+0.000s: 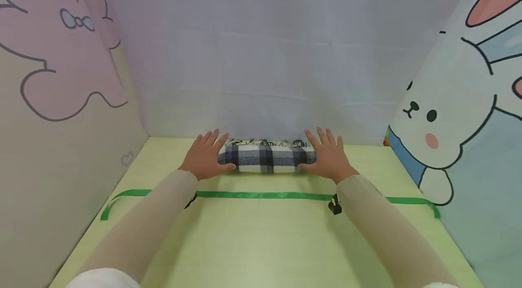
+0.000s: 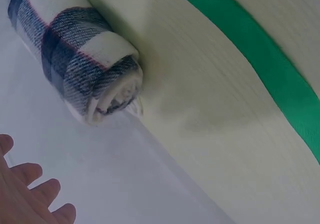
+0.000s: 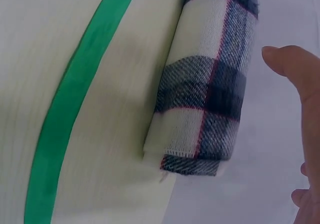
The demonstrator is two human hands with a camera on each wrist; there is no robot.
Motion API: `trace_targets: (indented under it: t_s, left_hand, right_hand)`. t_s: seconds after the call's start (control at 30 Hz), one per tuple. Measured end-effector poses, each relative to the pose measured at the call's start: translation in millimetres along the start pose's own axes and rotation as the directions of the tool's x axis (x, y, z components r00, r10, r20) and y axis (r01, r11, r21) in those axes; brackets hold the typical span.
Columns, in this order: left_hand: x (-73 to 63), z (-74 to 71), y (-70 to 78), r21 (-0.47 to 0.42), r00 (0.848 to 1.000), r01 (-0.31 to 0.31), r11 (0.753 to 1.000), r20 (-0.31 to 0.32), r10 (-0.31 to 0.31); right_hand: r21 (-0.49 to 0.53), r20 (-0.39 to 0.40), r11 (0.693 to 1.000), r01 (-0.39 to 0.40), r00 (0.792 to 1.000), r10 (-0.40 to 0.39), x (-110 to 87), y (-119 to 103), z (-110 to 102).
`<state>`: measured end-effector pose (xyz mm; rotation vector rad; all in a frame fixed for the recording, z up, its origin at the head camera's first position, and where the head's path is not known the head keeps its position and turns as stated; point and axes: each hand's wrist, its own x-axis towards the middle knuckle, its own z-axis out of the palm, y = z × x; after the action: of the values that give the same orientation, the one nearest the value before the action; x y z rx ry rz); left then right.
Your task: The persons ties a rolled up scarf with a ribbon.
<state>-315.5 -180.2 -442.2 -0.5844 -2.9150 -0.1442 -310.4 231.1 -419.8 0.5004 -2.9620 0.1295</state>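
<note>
A rolled-up plaid scarf [image 1: 267, 157], white with dark checks, lies crosswise at the back of the table, with fringe showing along its top. My left hand [image 1: 205, 157] is spread at the roll's left end. At the opposite end my right hand [image 1: 327, 156] is spread with the fingers pointing away. In the left wrist view, my left fingers [image 2: 47, 190] are apart from the coiled end of the scarf [image 2: 75, 54]. A gap also shows between my right thumb [image 3: 287, 62] and the scarf [image 3: 205, 84] in the right wrist view.
A green ribbon [image 1: 261, 195] runs across the pale yellow table [image 1: 261, 242] in front of the scarf, with curved ends. White cloth [image 1: 261, 52] hangs behind the table. Printed cartoon panels stand at the left [image 1: 61, 152] and right [image 1: 481, 215]. Small black devices [image 1: 335, 206] sit under the wrists.
</note>
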Motion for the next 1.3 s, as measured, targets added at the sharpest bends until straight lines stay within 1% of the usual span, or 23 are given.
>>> trace_targets:
  t_s: [0.1, 0.17, 0.23, 0.33, 0.43, 0.5, 0.67, 0.77, 0.83, 0.93, 1.0, 1.07, 1.17, 1.3]
  left_hand:
    - [10.5, 6.4, 0.0, -0.033, 0.999, 0.039, 0.999, 0.007, -0.039]
    - [15.2, 10.6, 3.5, -0.066, 0.998, 0.059, 0.996, 0.001, -0.059]
    - [17.6, 14.2, 8.9, -0.094, 0.997, 0.072, 0.993, -0.001, -0.073]
    - [17.2, 21.5, 15.6, -0.118, 0.996, 0.085, 0.989, -0.004, -0.086]
    - [15.8, 28.6, 21.1, -0.134, 0.996, 0.086, 0.987, 0.001, -0.087]
    - [15.8, 33.0, 24.2, -0.158, 0.997, 0.078, 0.984, 0.010, -0.077]
    - [19.8, 40.6, 32.2, -0.236, 0.995, 0.069, 0.969, 0.082, -0.051]
    - [24.8, 44.0, 35.9, -0.223, 0.993, 0.066, 0.973, 0.108, -0.042]
    - [27.8, 47.1, 36.9, -0.197, 0.992, 0.069, 0.978, 0.119, -0.046]
    - [30.0, 53.7, 36.8, -0.140, 0.989, 0.091, 0.986, 0.127, -0.073]
    - [32.3, 61.1, 36.5, -0.088, 0.988, 0.101, 0.991, 0.128, -0.089]
    - [33.9, 68.4, 37.6, -0.058, 0.987, 0.112, 0.992, 0.122, -0.105]
    - [35.1, 78.2, 41.5, -0.030, 0.986, 0.126, 0.992, 0.115, -0.122]
    - [36.0, 85.3, 49.6, -0.016, 0.981, 0.151, 0.988, 0.122, -0.148]
  right_hand:
    - [0.005, 0.009, 1.000, 0.002, 1.000, -0.002, 9.1, -7.5, 2.2]
    - [0.019, 0.009, 1.000, -0.002, 1.000, 0.002, 12.8, -10.6, 6.8]
    - [0.038, 0.008, 0.999, -0.002, 1.000, 0.002, 14.9, -12.5, 13.3]
    - [0.078, 0.021, 0.997, -0.005, 1.000, 0.003, 16.9, -16.1, 24.1]
    - [0.097, 0.042, 0.995, -0.011, 0.999, 0.007, 18.0, -18.8, 34.2]
    - [0.101, 0.053, 0.995, -0.022, 0.998, 0.016, 18.8, -19.4, 40.6]
    - [0.095, 0.102, 0.995, -0.022, 0.995, 0.012, 21.3, -19.2, 54.7]
    - [0.092, 0.115, 0.995, -0.025, 0.993, 0.015, 22.7, -18.8, 60.5]
    - [0.083, 0.116, 0.996, -0.031, 0.993, 0.021, 23.3, -18.6, 63.7]
    - [0.086, 0.114, 0.996, -0.031, 0.993, 0.021, 24.1, -17.4, 69.5]
    - [0.085, 0.115, 0.996, -0.029, 0.993, 0.019, 23.5, -15.7, 72.9]
    - [0.086, 0.117, 0.996, -0.031, 0.993, 0.021, 22.7, -14.5, 75.5]
    - [0.067, 0.114, 0.997, -0.029, 0.993, 0.021, 20.7, -13.7, 77.3]
    - [0.027, 0.107, 0.999, -0.032, 0.994, 0.029, 17.7, -13.1, 78.4]
